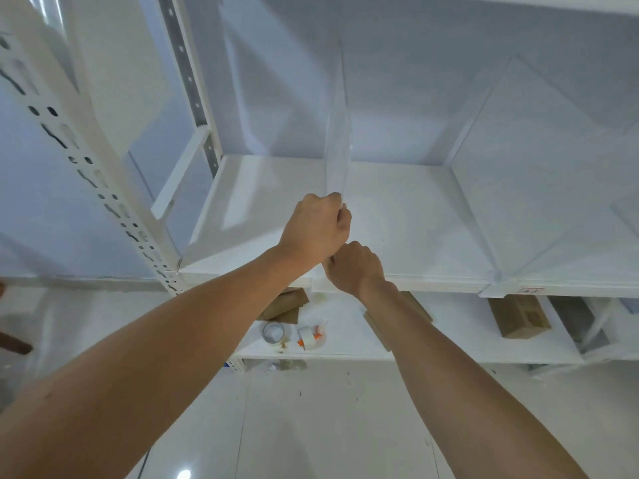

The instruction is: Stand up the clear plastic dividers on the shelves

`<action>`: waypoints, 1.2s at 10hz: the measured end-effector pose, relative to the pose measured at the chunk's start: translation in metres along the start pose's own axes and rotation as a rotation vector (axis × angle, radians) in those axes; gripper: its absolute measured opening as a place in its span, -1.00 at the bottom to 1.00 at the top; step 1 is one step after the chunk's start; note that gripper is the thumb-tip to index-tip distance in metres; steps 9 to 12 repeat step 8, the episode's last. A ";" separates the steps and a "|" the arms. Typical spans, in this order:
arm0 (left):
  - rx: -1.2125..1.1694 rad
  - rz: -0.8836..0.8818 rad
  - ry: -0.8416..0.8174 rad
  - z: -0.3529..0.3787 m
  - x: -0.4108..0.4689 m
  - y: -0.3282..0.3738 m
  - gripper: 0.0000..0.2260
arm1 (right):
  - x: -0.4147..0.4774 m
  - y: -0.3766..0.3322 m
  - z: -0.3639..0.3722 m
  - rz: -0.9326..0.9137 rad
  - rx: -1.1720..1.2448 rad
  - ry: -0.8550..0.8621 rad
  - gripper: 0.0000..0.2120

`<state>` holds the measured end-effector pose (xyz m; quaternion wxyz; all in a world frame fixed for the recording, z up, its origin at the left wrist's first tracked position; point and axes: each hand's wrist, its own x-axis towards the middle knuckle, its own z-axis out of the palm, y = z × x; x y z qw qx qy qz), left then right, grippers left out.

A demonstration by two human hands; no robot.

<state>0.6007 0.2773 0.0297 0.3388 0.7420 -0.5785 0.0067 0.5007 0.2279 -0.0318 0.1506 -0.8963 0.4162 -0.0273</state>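
Observation:
A clear plastic divider [339, 140] stands upright on the white shelf [415, 223], running from the front edge toward the back wall. My left hand [316, 233] is closed around its front top corner. Just below, my right hand [356, 269] is closed at the divider's front bottom end, at the shelf's front lip. A second clear divider [484, 160] stands on the right part of the same shelf. Another clear divider [173, 233] stands at the shelf's left end, beside the perforated upright.
A white perforated shelf post [86, 160] rises at the left. On the lower shelf lie tape rolls [275, 333], a white and orange tape dispenser [311, 337] and brown cardboard boxes [518, 318]. Pale tiled floor [328, 426] lies below.

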 end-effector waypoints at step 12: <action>0.282 -0.223 -0.449 -0.054 -0.017 0.004 -0.48 | -0.034 0.010 -0.068 0.092 -0.113 -0.120 -0.47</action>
